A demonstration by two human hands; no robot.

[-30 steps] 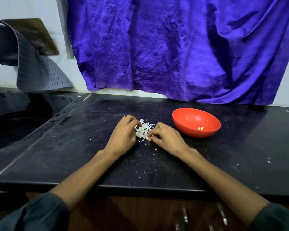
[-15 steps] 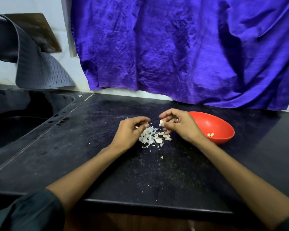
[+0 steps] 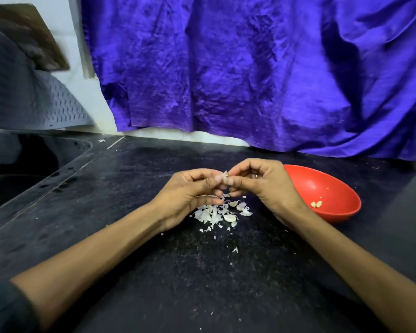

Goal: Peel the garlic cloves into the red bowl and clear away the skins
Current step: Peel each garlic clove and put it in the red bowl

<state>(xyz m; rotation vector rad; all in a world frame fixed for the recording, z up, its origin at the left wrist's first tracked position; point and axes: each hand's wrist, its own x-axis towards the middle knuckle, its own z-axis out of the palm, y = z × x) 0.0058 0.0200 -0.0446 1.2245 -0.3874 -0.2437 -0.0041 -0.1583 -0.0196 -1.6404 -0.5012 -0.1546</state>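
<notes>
Head view: my left hand (image 3: 190, 195) and right hand (image 3: 262, 186) met above the black counter (image 3: 130, 212), fingertips together, both pinching one garlic clove (image 3: 224, 177) between thumb and forefinger. Other fingers on both hands curled in. Clove was small and partly hidden by my fingertips; couldn't tell how much skin was left on it.

Directly under the hands: pile of white skins (image 3: 208, 215) lying on the counter, with a few unpeeled cloves (image 3: 229, 217) mixed in at its right edge. Loose flakes scattered toward me from the pile.

Red bowl (image 3: 334, 207) sat on the counter just right of my right hand, partly hidden behind the wrist. Peeled cloves (image 3: 316, 204) lay at its bottom, a couple of small bits higher on the inner wall.

Left side: dark sink (image 3: 22, 179) recessed in the counter, one stray skin flake near its far rim. Grey ribbed mat (image 3: 31, 104) hung against the wall above it. Purple cloth (image 3: 250, 68) draped across the back wall, its hem reaching the counter behind the bowl.
</notes>
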